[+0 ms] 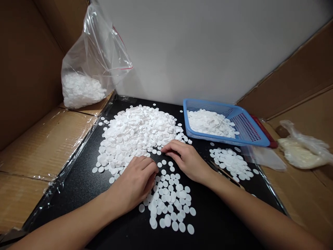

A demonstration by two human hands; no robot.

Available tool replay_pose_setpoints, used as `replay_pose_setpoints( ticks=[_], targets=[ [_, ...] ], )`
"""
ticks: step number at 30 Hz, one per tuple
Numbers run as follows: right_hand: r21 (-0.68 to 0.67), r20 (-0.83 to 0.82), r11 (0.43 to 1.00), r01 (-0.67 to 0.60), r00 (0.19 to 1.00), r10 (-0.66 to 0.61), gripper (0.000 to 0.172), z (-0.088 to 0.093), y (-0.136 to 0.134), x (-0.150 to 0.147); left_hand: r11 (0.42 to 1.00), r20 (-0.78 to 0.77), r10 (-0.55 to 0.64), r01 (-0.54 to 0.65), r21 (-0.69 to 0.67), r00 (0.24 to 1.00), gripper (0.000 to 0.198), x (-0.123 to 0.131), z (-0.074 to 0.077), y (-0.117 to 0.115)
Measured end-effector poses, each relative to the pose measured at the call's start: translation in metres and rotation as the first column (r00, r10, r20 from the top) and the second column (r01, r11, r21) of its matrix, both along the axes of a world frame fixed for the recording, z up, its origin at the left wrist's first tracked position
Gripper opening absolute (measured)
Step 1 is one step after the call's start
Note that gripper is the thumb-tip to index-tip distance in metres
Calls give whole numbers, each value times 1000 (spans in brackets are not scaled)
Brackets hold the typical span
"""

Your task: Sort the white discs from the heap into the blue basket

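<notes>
A large heap of small white round discs covers the far middle of the black tabletop. At the heap's near edge is my right hand, its fingers bent and drawn together, the tips beside a few loose discs. My left hand is curled, palm down, at the heap's front side; its fingertips are mostly hidden, so what they hold cannot be made out. Between my forearms lies a loose spread of discs, mostly flat, some overlapping.
Back right, a blue plastic basket holds more discs. A smaller disc pile lies before it, beside tweezers-like metal tools. A clear zip bag of white pieces stands back left. Another plastic bag rests on cardboard at right.
</notes>
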State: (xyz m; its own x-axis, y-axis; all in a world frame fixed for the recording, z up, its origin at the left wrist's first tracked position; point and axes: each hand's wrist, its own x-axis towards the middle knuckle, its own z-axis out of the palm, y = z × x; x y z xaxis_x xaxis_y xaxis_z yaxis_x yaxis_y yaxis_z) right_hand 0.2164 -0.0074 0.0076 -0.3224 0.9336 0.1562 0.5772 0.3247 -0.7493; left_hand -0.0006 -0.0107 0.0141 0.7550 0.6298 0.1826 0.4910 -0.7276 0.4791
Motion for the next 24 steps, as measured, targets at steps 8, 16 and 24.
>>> replay_pose_setpoints(
  ticks=[8, 16, 24],
  targets=[
    [77, 27, 992, -100, 995, 98, 27, -7, 2, 0, 984, 41, -69, 75, -162, 997, 17, 3, 2, -2],
    [-165, -114, 983, -77, 992, 59, 23, 6, 2, 7, 987, 69, -38, 49, -150, 997, 21, 2, -3, -3],
    [-98, 179, 995, -13, 983, 30, 18, 7, -8, 19, 995, 27, -98, 99, -17, 995, 16, 5, -11, -3]
  ],
)
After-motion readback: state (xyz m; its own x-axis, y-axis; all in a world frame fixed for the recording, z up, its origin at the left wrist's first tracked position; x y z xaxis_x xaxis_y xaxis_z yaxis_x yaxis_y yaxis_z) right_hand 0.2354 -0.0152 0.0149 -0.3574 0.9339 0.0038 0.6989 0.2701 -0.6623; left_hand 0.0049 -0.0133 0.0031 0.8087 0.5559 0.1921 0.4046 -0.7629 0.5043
